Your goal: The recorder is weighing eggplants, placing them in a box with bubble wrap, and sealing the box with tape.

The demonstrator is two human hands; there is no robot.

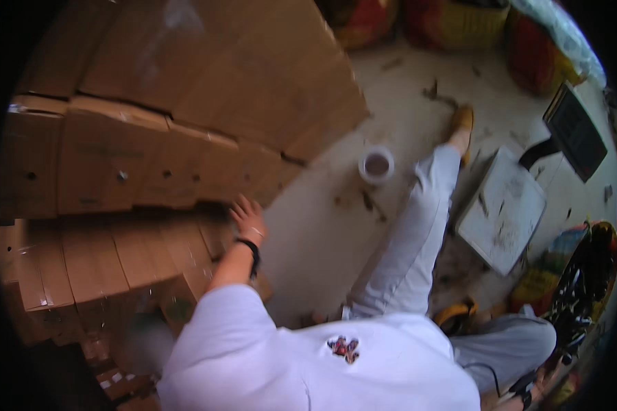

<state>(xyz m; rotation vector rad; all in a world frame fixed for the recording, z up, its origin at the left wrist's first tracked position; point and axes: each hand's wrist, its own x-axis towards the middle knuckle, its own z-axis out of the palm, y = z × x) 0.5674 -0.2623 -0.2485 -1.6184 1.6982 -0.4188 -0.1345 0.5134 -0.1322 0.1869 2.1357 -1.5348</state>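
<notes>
My left hand (pixel 249 218) is stretched out with fingers spread and nothing in it, at the near end of the stacked cardboard boxes (pixel 113 154). Whether the fingertips press on the cardboard is unclear. A black band circles that wrist. My right hand (pixel 544 377) is partly visible low at the right rim, blurred, with a dark band at the wrist. It lies near an open woven sack (pixel 537 287) of dark, glossy, elongated items (pixel 578 293); any object in its fingers cannot be made out.
A platform scale (pixel 504 210) with a tilted display (pixel 576 133) stands right of my outstretched leg (pixel 411 236). A round white container (pixel 376 164) sits on the pale floor (pixel 308 241), among dark scraps. Red and yellow sacks (pixel 452 23) line the far side.
</notes>
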